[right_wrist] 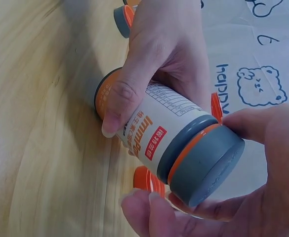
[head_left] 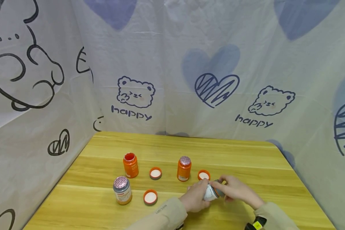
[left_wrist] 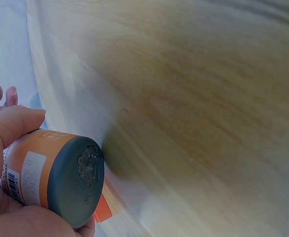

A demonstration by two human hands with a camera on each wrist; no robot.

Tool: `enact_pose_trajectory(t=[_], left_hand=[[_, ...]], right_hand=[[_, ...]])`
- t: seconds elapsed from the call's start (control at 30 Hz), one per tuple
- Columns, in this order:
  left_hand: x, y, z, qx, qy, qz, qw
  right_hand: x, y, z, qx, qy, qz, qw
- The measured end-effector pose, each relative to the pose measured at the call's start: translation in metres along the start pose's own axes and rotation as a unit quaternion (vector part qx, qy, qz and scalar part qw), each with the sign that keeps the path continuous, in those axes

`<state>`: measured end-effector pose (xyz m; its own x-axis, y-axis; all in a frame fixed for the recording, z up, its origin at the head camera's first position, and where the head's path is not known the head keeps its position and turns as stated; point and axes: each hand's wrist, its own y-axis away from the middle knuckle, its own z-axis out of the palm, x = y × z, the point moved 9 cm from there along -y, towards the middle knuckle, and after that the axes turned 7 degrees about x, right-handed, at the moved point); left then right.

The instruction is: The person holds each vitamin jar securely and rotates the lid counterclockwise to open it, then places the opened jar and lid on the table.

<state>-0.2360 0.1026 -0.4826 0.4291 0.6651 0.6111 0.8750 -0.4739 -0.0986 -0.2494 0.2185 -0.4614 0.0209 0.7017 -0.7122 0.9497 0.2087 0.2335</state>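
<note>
My left hand (head_left: 194, 196) grips a white, orange and grey supplement bottle (right_wrist: 171, 106) round its body, tilted over the table. In the left wrist view, the grey base of the bottle (left_wrist: 77, 182) faces the camera. At the other end sits a grey bottle cap with an orange rim (right_wrist: 208, 165). The thumb and fingers of my right hand (head_left: 237, 190) pinch this cap from both sides. Just behind the bottle, an upturned cap (head_left: 203, 174) with a white lining lies partly hidden by my hands.
An orange bottle with an uncovered mouth (head_left: 131, 167) stands at left. Nearer is a grey-topped bottle with a foil seal (head_left: 122, 193). An orange foil-sealed bottle (head_left: 184, 171) stands mid-table. Two more upturned caps lie between, a far cap (head_left: 155, 173) and a near cap (head_left: 150, 197). Printed cloth (head_left: 172, 121) borders the table.
</note>
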Motion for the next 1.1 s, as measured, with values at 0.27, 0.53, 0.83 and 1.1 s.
enact_pose_trajectory(t=[0.27, 0.53, 0.83, 1.1], left_hand=[[0.001, 0.000, 0.001, -0.002, 0.011, 0.000, 0.9999], [-0.001, -0.001, 0.003, -0.005, 0.008, -0.003, 0.9999], [-0.003, -0.001, 0.003, -0.009, 0.013, -0.010, 0.9998], [-0.001, 0.000, -0.001, -0.003, 0.015, -0.003, 0.9999]], right_hand=[[-0.002, 0.001, 0.004, -0.024, -0.024, -0.013, 0.999], [-0.004, 0.001, 0.007, -0.049, -0.046, -0.028, 0.997], [-0.009, 0.001, 0.008, -0.059, -0.045, -0.068, 0.995], [-0.014, 0.000, 0.007, -0.056, -0.015, -0.155, 0.986]])
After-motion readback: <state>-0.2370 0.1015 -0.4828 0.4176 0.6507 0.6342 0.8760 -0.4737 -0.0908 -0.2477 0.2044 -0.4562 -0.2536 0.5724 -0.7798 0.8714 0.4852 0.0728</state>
